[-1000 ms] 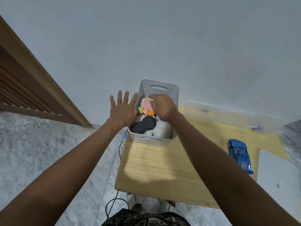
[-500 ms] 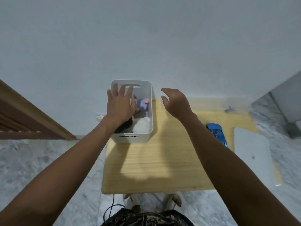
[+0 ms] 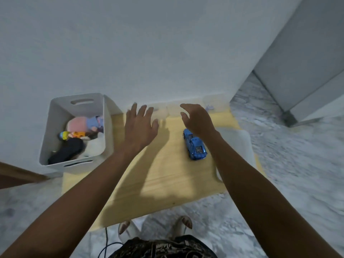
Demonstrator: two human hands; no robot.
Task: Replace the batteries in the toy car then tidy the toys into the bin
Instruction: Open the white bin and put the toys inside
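The toy car (image 3: 194, 145), blue, lies on the wooden table (image 3: 167, 170) toward its right side, nose pointing back at me, and nothing touches it. My right hand (image 3: 197, 118) now hangs above its far end with the fingers loosely spread and lightly curved, holding nothing; half a second ago it was out over the bare middle of the table, well to the left of the car. My left hand (image 3: 140, 127) has come away from the bin (image 3: 108, 131), where it lay on the toys a moment ago, and is now over the table between bin and car, palm down, fingers straight and splayed, empty as well. The white bin stands at the table's left far corner against the wall, and inside it are a pink plush toy (image 3: 81, 123), a small yellow and orange toy (image 3: 72, 135), a black object (image 3: 68, 150) and something white. A white flat thing (image 3: 240, 146) lies on the table right of the car, partly under my right forearm.
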